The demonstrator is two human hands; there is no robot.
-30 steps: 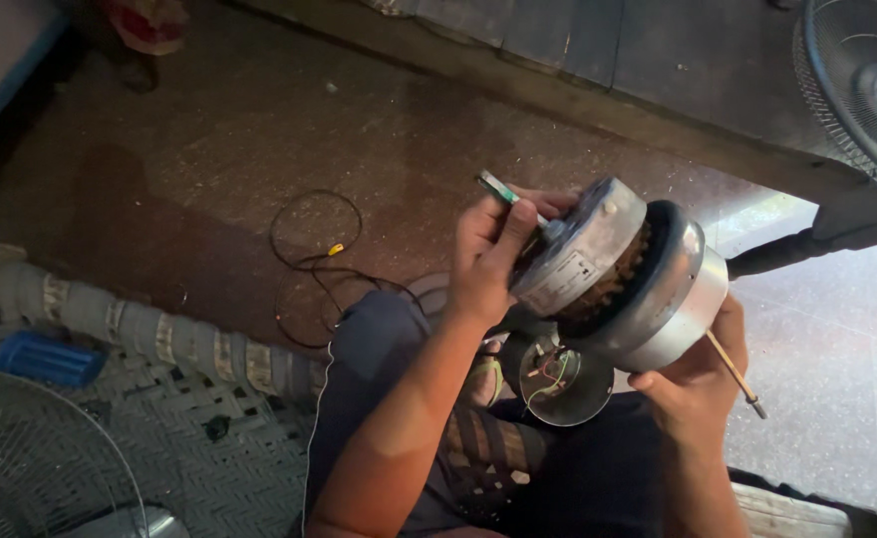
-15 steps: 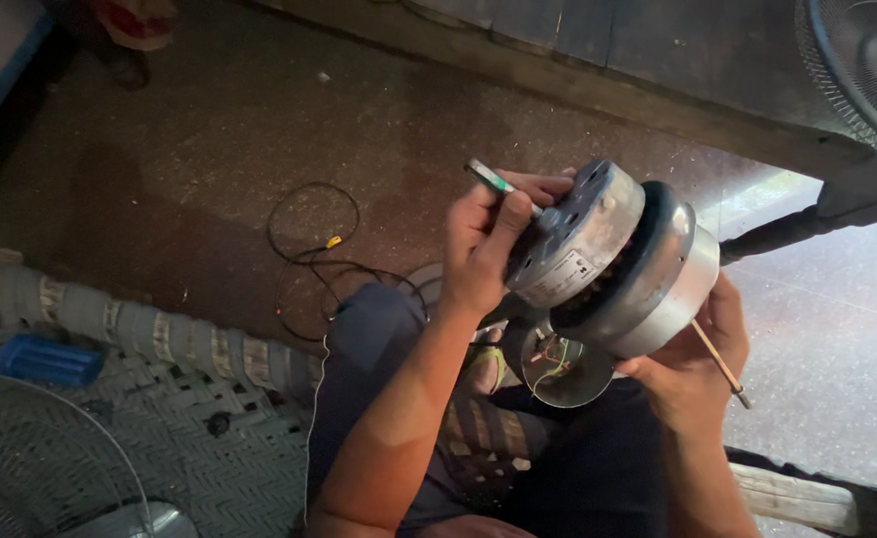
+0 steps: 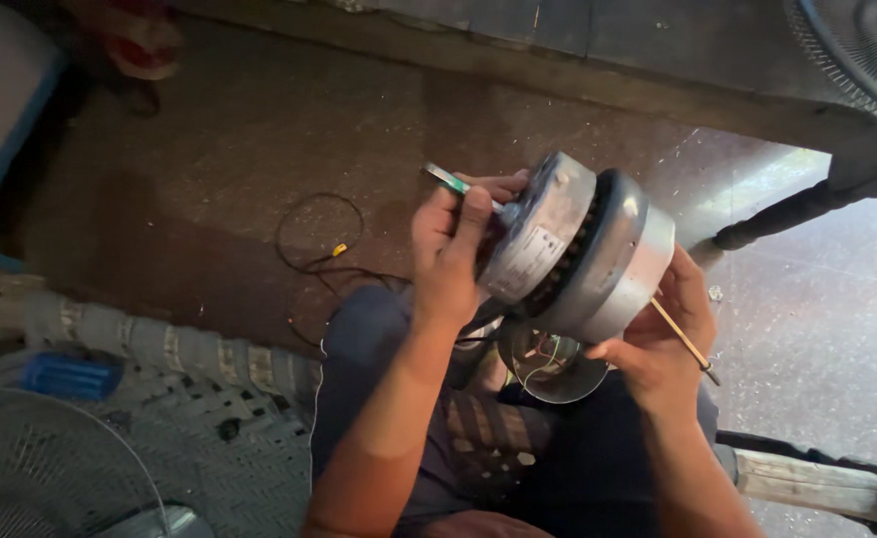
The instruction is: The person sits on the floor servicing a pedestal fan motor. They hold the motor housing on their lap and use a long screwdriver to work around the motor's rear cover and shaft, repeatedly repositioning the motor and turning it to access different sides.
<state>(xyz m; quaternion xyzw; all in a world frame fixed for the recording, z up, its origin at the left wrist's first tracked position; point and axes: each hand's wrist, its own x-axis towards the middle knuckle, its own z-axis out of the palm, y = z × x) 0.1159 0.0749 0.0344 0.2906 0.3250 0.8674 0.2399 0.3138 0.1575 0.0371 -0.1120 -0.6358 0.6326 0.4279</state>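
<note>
A round grey metal fan motor [image 3: 583, 249] with a visible winding gap is held up over my lap. My left hand [image 3: 453, 249] grips a small green-handled screwdriver [image 3: 450, 180] whose tip meets the motor's left end. My right hand [image 3: 658, 344] supports the motor from below on its right side, and a thin metal shaft [image 3: 686, 342] sticks out past its fingers. Under the motor hangs a round metal cover [image 3: 548, 369] with thin wires inside.
A black wire loop [image 3: 314, 234] with a yellow end lies on the dark floor. A woven mat [image 3: 159, 438], a blue object [image 3: 70, 374] and a fan grille [image 3: 40, 468] are at lower left. Another fan guard [image 3: 857, 50] is top right, a wooden piece [image 3: 807, 483] lower right.
The motor and both hands have shifted slightly up and left in view; the left hand keeps working the screwdriver at the motor's end.
</note>
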